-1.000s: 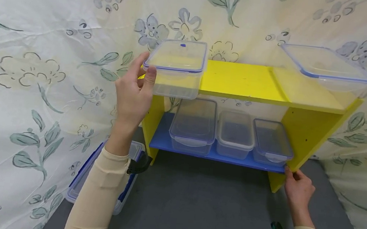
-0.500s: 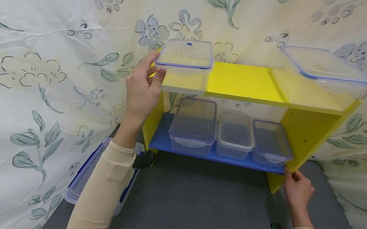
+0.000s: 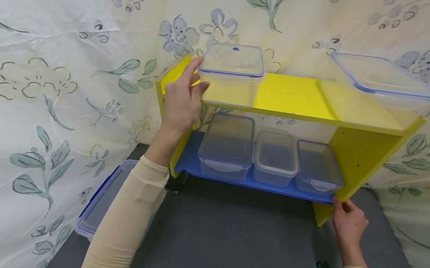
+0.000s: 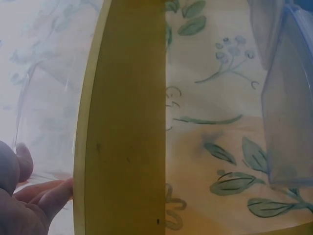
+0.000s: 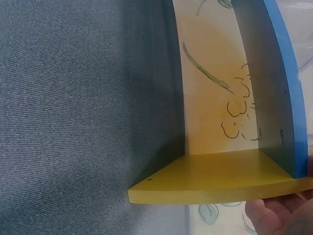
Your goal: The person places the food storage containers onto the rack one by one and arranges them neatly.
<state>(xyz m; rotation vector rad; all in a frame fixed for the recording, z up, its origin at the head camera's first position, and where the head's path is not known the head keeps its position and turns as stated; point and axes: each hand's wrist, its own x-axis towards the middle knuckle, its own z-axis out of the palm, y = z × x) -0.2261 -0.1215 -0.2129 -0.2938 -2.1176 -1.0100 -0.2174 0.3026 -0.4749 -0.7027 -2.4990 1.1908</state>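
Note:
A clear lidded food container (image 3: 231, 72) with a blue rim stands at the left of the yellow top of a small shelf unit (image 3: 291, 94). My left hand (image 3: 183, 98) touches its left front corner, fingers by the lid edge and thumb lower. The left wrist view has the fingers (image 4: 56, 196) beside the yellow shelf edge, the clear container faint behind them. My right hand (image 3: 349, 220) pinches the lower right corner of the unit, where the blue board (image 3: 247, 184) meets the yellow side panel. In the right wrist view its fingertips (image 5: 259, 210) lie against that panel.
Another clear container (image 3: 386, 77) stands on the top's right end. On the blue board sit a large container (image 3: 227, 148), a middle one (image 3: 276, 158) and a smaller one (image 3: 319, 167). A blue-edged container (image 3: 103, 201) lies on the dark grey surface (image 3: 243, 242), partly behind my left arm.
My left hand and the container have moved right and back along the yellow top, so its base no longer hangs past the front edge. The right hand has stayed put.

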